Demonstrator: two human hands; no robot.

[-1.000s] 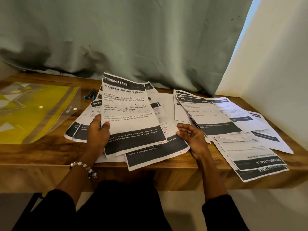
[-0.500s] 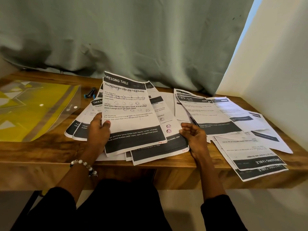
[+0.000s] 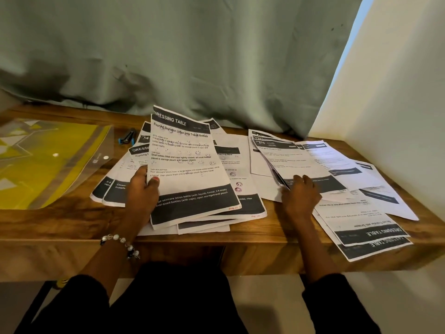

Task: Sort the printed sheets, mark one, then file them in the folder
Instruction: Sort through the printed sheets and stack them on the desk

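Printed sheets with dark header bands lie spread over the wooden table [image 3: 72, 227]. My left hand [image 3: 142, 191] grips the left edge of a "Dressing Table" sheet [image 3: 190, 165], thumb on top, holding it tilted up over a middle pile [image 3: 250, 206]. My right hand [image 3: 299, 196] lies palm down on the near edge of the right pile [image 3: 289, 160], its fingertips on the paper. More sheets [image 3: 113, 189] fan out under my left hand. A clear yellow folder [image 3: 48, 160] lies at the far left. A blue-tipped marker [image 3: 127, 137] sits behind the sheets.
Two sheets [image 3: 368, 230] lie upside down at the front right and overhang the table edge. A green curtain [image 3: 192, 56] hangs along the back. A white wall [image 3: 397, 92] closes the right side.
My right hand has turned palm down and moved right from the middle pile onto the right pile. The middle sheets have slid back under the held sheet. My left hand keeps its grip.
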